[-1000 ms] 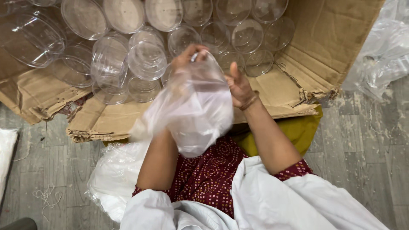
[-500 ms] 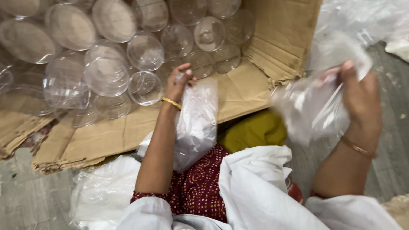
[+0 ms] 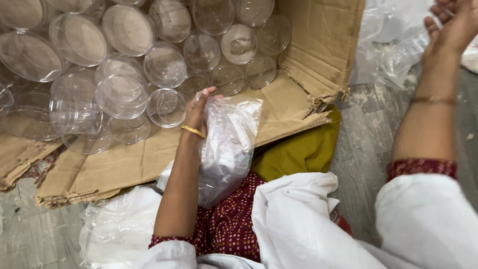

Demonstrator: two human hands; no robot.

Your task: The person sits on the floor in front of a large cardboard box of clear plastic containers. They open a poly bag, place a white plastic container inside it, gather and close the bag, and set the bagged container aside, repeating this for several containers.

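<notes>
Sitting on a grey floor in front of an opened cardboard box lying on its side, flaps spread flat. Holding a clear plastic bag with the left hand, fingers pinching the bag's upper edge, thumb side toward the box. Bag hanging down from that grip over the lap, draping across the dark red dotted garment and touching the forearm beside it. Wearing a thin gold bangle at the left wrist.

Raising the right hand far off to the upper right, well apart from the left, fingers curled around crumpled clear plastic film that is trailing down toward the floor. Gripping it, though exactly how tightly cannot be told, since the hand is partly cut off by the frame edge. Showing a second bangle on the right wrist.

Lying inside the box, just beyond the left hand: many clear round plastic containers, stacked and tumbled on their sides, mouths facing outward. Nearest one resting just beside the left hand's knuckles. Spreading across the lap, a white cloth; bunching under the box flap, an olive-green fabric; resting on the floor at lower left, more crumpled plastic wrap.
</notes>
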